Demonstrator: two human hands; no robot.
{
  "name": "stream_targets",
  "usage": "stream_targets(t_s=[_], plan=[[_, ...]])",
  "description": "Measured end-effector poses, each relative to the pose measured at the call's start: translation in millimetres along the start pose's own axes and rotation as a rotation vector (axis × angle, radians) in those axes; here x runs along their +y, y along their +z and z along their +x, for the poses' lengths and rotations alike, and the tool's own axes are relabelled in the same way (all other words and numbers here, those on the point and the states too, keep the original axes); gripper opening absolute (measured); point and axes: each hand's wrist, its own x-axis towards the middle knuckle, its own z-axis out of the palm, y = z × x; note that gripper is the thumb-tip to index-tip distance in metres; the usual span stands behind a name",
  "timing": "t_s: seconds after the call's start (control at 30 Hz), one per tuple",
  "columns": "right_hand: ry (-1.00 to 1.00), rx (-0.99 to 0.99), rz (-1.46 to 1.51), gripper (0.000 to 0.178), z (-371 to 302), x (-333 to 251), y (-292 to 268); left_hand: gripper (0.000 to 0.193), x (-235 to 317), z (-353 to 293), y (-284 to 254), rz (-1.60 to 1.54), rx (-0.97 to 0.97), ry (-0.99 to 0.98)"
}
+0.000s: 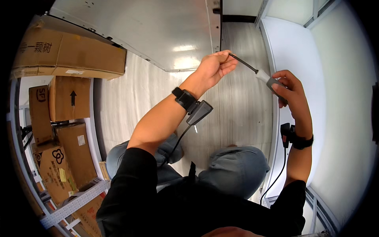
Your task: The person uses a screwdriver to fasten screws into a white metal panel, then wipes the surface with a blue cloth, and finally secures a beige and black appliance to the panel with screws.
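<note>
Right fingers (290,78) grip the screwdriver (261,75), left fingers (227,69) at its tip.

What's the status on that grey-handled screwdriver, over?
Right hand gripping grey-handled, dark-shafted screwdriver. Left hand at its tip. Shiny silver metal panel beyond left hand.

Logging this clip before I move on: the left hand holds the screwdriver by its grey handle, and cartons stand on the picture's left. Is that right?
Not quite: the right hand holds the screwdriver by its grey handle, as the head view shows. The cartons do stand on the picture's left.
</note>
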Motion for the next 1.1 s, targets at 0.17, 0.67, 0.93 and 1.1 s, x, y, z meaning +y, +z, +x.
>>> stream_targets(t_s=[0.17,0.67,0.93,1.1], plan=[[0.006,-0.061,0.050,0.032,-19,-63,29,0.018,47,-20,-2,-0.021,0.004,-0.040],[-0.095,0.249,0.616,0.025,-39,-18,163,0.019,72,-8,5,0.169,-0.083,0.096],[-0.139,0.270,0.616,0.021,-31,-21,175,0.013,66,-8,21,0.168,0.039,0.171],[-0.108,0.243,0.646,0.021,-28,-24,176,0.012,73,-5,17,0.094,0.048,0.100]])
